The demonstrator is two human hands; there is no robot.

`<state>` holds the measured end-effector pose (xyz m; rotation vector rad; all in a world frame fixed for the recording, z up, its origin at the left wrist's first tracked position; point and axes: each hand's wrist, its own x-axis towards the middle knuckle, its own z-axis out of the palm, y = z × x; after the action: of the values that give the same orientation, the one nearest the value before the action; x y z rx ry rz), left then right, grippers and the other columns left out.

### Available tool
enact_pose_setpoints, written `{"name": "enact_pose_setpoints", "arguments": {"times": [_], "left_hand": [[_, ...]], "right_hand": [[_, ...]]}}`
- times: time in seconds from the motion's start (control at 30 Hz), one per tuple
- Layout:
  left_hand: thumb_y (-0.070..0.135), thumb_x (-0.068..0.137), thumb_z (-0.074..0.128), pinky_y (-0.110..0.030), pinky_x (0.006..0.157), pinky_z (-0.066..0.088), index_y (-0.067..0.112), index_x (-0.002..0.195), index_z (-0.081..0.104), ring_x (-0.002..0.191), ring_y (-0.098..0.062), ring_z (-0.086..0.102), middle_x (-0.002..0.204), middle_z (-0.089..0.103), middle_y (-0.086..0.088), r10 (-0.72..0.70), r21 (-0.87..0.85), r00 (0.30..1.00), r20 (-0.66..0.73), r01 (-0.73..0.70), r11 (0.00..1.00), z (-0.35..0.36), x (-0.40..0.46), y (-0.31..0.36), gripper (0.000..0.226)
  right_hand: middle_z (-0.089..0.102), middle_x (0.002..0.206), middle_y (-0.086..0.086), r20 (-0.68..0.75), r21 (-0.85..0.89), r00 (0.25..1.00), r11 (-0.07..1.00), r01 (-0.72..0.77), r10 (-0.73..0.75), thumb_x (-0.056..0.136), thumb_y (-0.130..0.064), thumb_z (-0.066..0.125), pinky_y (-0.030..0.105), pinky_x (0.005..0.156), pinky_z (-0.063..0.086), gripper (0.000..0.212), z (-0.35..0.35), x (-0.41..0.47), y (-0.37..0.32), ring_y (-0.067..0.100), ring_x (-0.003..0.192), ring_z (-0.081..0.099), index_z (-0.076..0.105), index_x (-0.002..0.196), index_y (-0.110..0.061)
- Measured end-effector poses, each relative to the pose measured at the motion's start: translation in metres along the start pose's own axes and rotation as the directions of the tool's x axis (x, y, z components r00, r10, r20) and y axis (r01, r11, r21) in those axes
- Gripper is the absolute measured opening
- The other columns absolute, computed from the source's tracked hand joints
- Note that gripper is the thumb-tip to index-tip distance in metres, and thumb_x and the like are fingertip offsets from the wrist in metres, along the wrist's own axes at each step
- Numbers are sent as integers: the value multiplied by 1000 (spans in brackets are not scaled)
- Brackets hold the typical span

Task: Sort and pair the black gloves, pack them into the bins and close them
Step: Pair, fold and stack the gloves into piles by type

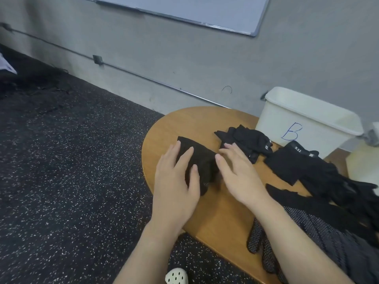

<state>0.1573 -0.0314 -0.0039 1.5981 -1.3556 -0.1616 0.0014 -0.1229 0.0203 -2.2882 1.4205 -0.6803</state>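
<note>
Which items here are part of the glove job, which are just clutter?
Job: folded black glove under left hand and right hand; glove bundle; glove pile; dotted gloves; bin marked B.
Not job: whiteboard; wall conduit; white shoe.

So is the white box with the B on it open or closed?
Open. The white plastic bin marked with a blue B has no lid on it; its rim and inner wall show. Whether anything is inside cannot be seen.
</note>
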Motion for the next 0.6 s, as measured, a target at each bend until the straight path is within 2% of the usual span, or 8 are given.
{"name": "enact_pose_setpoints", "arguments": {"times": [0.1, 0.17, 0.23, 0.3, 0.4, 0.53, 0.6], "left_hand": [[30, 104, 42, -37, 129, 18, 22, 139, 64, 156, -8, 22, 162, 42, 4, 171, -28, 983, 62, -169, 985, 9, -12, 25, 42], [34, 104, 36, -32, 128, 19, 27, 138, 64, 154, -3, 23, 161, 42, 9, 246, -68, 953, 178, -237, 969, 22, -22, 41, 45], [32, 105, 38, -29, 127, 21, 29, 141, 61, 153, 0, 22, 162, 41, 12, 277, -106, 911, 304, -257, 961, 36, -32, 49, 43], [27, 106, 43, -26, 127, 20, 30, 146, 56, 153, 2, 21, 162, 38, 15, 266, -115, 876, 401, -240, 964, 49, -37, 50, 42], [25, 105, 49, -18, 122, 12, 29, 149, 53, 153, -2, 22, 162, 38, 13, 226, -65, 857, 464, -221, 973, 62, -38, 47, 45], [32, 101, 53, -17, 119, 6, 28, 147, 55, 153, -7, 25, 162, 40, 10, 189, -7, 845, 500, -214, 977, 68, -36, 44, 46], [34, 101, 53, -21, 121, 5, 28, 147, 55, 154, -8, 23, 164, 38, 9, 181, 20, 836, 519, -223, 975, 70, -36, 44, 46]], "right_hand": [[54, 148, -2, -64, -144, 996, 988, 46, -56, 103, -34, 56, 24, 115, 25, 36, -32, 22, 25, 16, 146, 38, 65, 132, -16], [61, 137, 1, -34, -230, 998, 972, 43, -52, 99, -29, 64, 32, 111, 38, 32, -49, 35, 42, 20, 133, 51, 67, 128, -15], [62, 135, 0, 44, -281, 999, 959, 31, -19, 97, -31, 68, 34, 107, 42, 38, -58, 42, 54, 19, 127, 55, 65, 131, -15], [60, 139, 0, 116, -324, 993, 946, 35, 3, 96, -34, 70, 35, 109, 41, 47, -58, 45, 63, 19, 129, 55, 62, 138, -15], [58, 142, -1, 131, -357, 991, 934, 15, 34, 95, -36, 70, 37, 110, 41, 53, -54, 47, 73, 21, 131, 54, 58, 142, -16], [60, 142, 1, 116, -412, 993, 910, 47, 1, 100, -34, 64, 41, 107, 44, 46, -46, 47, 80, 24, 127, 58, 58, 142, -16], [65, 135, 3, 87, -455, 996, 888, 71, -35, 103, -32, 59, 41, 103, 47, 39, -44, 48, 81, 27, 120, 62, 63, 137, -14]]}}
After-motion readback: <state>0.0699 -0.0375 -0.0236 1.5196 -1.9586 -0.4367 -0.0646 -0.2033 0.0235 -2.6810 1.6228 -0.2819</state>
